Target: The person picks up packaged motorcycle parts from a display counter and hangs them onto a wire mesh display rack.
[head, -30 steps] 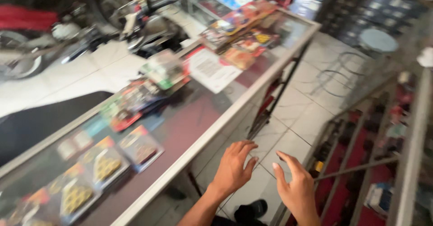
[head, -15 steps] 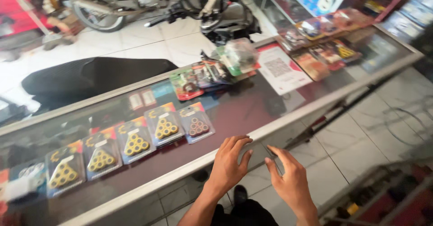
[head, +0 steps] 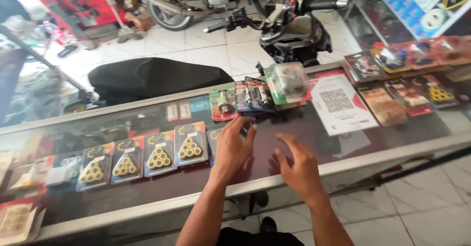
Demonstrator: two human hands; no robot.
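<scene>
Both hands (head: 267, 155) now forward over the glass counter (head: 304, 128), open and empty, fingers spread.

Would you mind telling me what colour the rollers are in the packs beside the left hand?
Yellow-gold rollers, stacked in triangles; the head view shows them beside the left hand.

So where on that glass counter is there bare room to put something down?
Bare glass lies between the right hand and the white printed sheet, along the near edge. Crowded: the packet row left of the left hand, and the far-right packets.
</scene>
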